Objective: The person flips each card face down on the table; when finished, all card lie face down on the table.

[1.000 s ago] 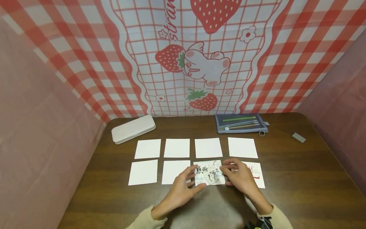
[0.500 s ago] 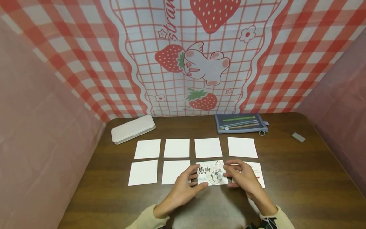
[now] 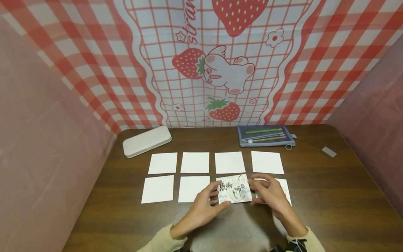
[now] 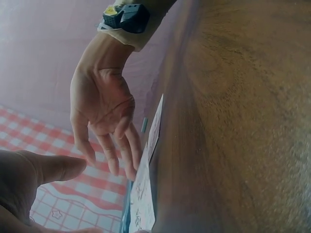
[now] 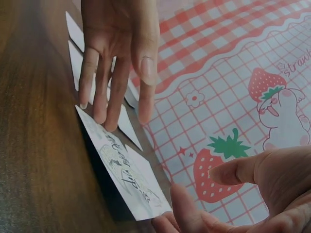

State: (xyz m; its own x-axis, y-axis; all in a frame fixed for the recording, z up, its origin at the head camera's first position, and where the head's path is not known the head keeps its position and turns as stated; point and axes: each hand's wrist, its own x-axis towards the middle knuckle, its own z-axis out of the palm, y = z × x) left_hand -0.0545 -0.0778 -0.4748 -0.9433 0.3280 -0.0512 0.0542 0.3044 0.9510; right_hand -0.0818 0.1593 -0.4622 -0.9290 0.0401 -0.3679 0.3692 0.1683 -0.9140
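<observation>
A printed card (image 3: 234, 189) with black brush characters and a pale ink drawing lies in the front row between both hands. My left hand (image 3: 203, 206) is at its left edge, fingers extended and thumb (image 3: 223, 205) apart, near the lower left corner. In the right wrist view the left fingertips touch or nearly touch the card's end. My right hand (image 3: 272, 194) is at the right edge, fingertips by the card, thumb free of it. Under that hand lies another card (image 3: 285, 189) with red print, partly hidden. The left wrist view shows the printed card (image 4: 142, 199) edge-on, slightly tilted.
Several blank white cards (image 3: 163, 163) lie in two rows on the brown table (image 3: 126, 224). Behind them are a white case (image 3: 147, 141) at left and a mesh pencil pouch (image 3: 266, 135) at right. A grey eraser-like block (image 3: 329, 151) lies far right.
The printed card has shifted slightly right, with both hands moving along beside it. Less of the red print on the rightmost card shows now. The other cards stay in place.
</observation>
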